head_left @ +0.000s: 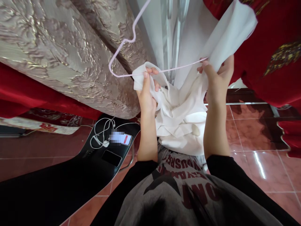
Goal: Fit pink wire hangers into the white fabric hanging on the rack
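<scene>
A pale pink wire clothes hanger (114,60) is held out in front of me, its lower bar running from left to right. My left hand (149,94) is closed, with thumb and fingers pinching a fold of white cloth (182,108) against that bar. Near the other end of the bar, my right hand (218,75) is closed around the hanger and the cloth beside it. From there one part of the cloth reaches up to the right, and the rest bunches down over my lap. What kind of garment it is cannot be made out.
Embossed beige curtains (70,53) hang close on the left. Red fabric with gold decoration (270,47) is on the right. A black chair (89,157) at lower left bears two phones and a white cable (95,131). Reddish tiles (246,131) cover the floor.
</scene>
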Motion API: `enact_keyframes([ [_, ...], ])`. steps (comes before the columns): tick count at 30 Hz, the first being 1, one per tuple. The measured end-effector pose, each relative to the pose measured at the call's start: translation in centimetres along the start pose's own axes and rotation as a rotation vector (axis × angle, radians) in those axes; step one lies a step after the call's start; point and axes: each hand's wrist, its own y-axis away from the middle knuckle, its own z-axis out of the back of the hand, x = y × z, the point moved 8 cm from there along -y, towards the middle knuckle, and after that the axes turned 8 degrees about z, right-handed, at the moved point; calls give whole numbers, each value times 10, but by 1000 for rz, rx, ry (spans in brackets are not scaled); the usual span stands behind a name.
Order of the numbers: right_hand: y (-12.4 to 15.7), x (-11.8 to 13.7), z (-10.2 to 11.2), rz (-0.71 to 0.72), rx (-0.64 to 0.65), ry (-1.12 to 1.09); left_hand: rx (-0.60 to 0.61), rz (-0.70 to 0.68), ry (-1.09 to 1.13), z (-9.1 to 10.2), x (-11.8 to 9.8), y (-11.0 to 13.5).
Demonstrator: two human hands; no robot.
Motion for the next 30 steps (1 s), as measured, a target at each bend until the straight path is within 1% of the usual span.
enact_keyframes([
  [2,-2,-9,7,-50,-53,28,-46,25,-36,3,1,1],
  [4,-1,-11,17,-99,-138,48,-76,35,-77,6,1,1],
  [6,1,-7,24,-140,-197,65,-65,27,-107,5,-1,1],
  [7,1,-4,24,-152,-196,76,-54,21,-116,4,-2,0],
  [9,-2,2,22,-152,-199,92,-39,8,-116,2,-4,1],
  [12,-11,6,20,-110,-265,94,-12,-7,-80,-1,-5,1],
  [15,-21,9,17,-61,-285,131,32,-24,-30,-5,-6,2],
  [18,-29,25,19,31,-247,182,49,-24,13,-6,-5,3],
  [20,-33,39,21,74,-158,226,60,-44,51,-7,-7,3],
  [22,-38,50,22,41,-55,260,43,-74,68,-6,-8,2],
  [23,-42,55,25,16,-34,250,20,-79,61,-5,-8,2],
  [25,-53,67,27,9,-8,150,-23,-70,38,-5,-8,2],
  [28,-81,87,21,131,79,-114,-29,-55,54,-8,-9,4],
  [29,-92,85,23,128,74,-197,-11,-51,75,-11,-10,5],
  [30,-103,75,28,66,28,-277,8,-49,99,-13,-11,6],
])
